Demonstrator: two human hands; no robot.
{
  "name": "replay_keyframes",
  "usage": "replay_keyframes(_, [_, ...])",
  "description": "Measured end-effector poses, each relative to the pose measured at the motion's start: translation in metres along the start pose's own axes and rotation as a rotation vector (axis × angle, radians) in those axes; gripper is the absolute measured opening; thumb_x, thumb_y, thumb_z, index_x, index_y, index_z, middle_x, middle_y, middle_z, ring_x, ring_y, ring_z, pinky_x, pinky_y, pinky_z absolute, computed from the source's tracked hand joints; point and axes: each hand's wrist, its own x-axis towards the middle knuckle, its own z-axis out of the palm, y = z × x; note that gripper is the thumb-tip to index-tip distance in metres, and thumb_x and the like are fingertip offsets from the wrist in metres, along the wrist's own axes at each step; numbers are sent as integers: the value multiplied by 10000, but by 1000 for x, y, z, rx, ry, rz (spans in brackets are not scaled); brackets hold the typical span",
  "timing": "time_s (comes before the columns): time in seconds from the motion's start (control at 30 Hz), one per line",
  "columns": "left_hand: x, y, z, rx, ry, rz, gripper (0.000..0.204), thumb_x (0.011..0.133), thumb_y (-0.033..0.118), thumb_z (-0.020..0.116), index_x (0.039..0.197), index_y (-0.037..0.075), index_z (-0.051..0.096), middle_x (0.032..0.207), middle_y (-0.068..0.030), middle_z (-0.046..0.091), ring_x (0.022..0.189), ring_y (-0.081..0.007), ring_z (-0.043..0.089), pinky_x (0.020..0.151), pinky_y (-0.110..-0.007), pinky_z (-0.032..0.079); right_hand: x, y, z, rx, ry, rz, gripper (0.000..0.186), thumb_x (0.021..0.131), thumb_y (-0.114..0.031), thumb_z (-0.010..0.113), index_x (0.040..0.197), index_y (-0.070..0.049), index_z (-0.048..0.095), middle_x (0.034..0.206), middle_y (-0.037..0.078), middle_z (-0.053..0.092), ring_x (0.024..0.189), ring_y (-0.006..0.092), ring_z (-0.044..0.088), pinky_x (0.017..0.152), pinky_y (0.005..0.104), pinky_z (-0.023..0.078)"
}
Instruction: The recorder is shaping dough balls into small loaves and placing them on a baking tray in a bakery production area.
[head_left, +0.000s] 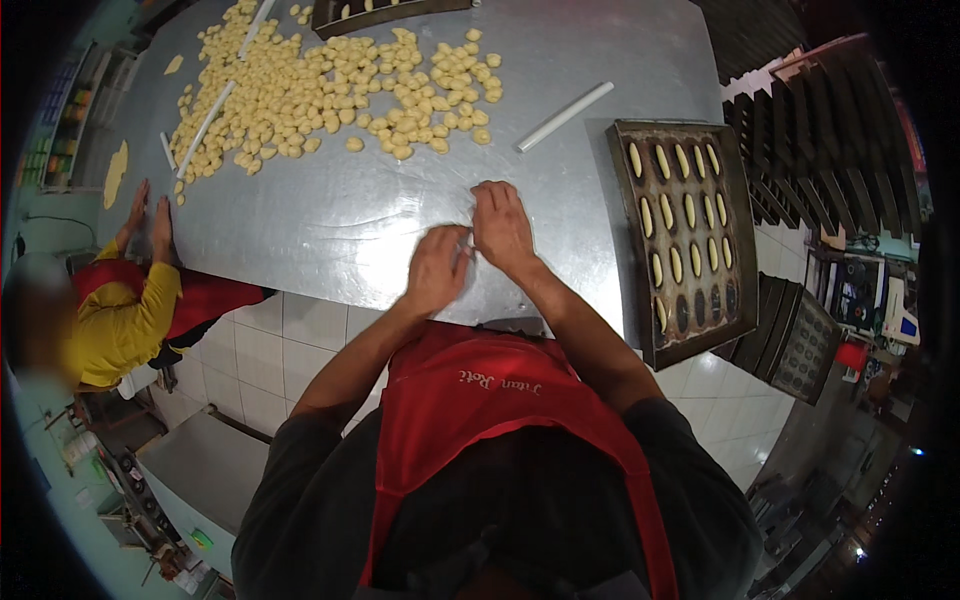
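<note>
A small pale dough piece lies pinched between both hands on the brushed steel table; likely soft, light and easily deformed, so grip it gently at its ends. Left hand and right hand fingers are closed on it. At 11 o'clock: heaped pale dough lumps. At 3 o'clock: dark moulded baking tray.

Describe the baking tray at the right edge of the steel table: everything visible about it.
The baking tray is a dark, worn-looking metal rectangle with rows of oval moulds. It lies flat on the steel table, its long side along the table's right edge and its near corner jutting past the front edge. Most moulds hold pale elongated dough pieces; several at the near end are empty. Neither hand touches it; the right hand is nearest.
</note>
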Motion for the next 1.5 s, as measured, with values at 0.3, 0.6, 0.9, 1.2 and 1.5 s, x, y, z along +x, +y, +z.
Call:
replay_keyframes(0.3, [104,-183,-122,415,490,-232,472,962,238,783,1354,-4,682,1194,-229,727,1097,-434,681,987,-543,527,-21,-33,4,-440,-87,-177,813,1040,-431,683,1632,61,420,1688,337,374,1556,535,353,1294,638,251])
replay_keyframes(0.6, [88,-140,-108,287,206,-159,229,940,159,835,1097,30,730,959,-170,776,900,-346,758,826,-458,595,-57,-29,-28,-36,46,-71,513,886,-207,867,1320,-22,666,1265,176,658,1216,370,605,1061,507,489])
replay_keyframes(0.9, [30,-76,-55,-249,-39,-360,192,985,85,826,1084,17,676,938,-40,726,864,-118,674,810,-288,553,-137,44,-107,58,506,353,208,948,-152,863,1130,-70,806,1083,111,797,928,261,769,809,391,607])
replay_keyframes(1.2, [36,-34,-15,-457,-83,-407,125,1011,56,794,1091,41,699,983,-11,731,893,-85,665,826,-261,542,-305,185,-237,-571,117,697,508,832,-72,856,1300,-37,662,1199,219,714,1116,455,675,1011,511,542])
replay_keyframes(1.5, [13,-36,17,-417,37,-425,268,994,31,779,1258,45,733,1047,-53,783,943,-126,717,863,-285,575,-29,75,-143,-30,152,207,497,982,-227,763,1446,-105,633,1224,273,699,1193,484,655,1026,555,544])
